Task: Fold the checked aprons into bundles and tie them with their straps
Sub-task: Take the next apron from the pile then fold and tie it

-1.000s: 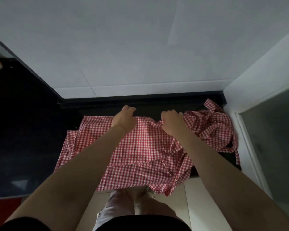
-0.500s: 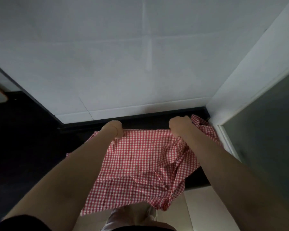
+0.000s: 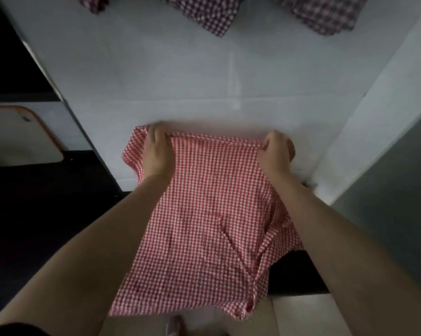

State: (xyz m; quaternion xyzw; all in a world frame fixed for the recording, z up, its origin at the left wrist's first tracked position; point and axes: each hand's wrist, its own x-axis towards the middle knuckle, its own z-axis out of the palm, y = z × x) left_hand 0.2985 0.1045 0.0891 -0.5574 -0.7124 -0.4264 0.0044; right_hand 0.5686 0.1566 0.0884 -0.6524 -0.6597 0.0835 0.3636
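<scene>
Centre of frame: I see an apron (image 3: 204, 214) in red-and-white check. Top edge: three cloths (image 3: 211, 15) in darker maroon-and-white check. Behind them, a pale grey-white wall (image 3: 180, 81). Left: a white board (image 3: 17, 137) edged orange.

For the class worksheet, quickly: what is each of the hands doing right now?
Left hand: closed, gripping the top edge of the red checked apron.
Right hand: closed, pinching the same apron's top edge at the other corner.

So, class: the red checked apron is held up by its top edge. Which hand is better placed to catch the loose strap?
Probably the right hand: the strap hangs on the red checked apron's right half, below it.
</scene>
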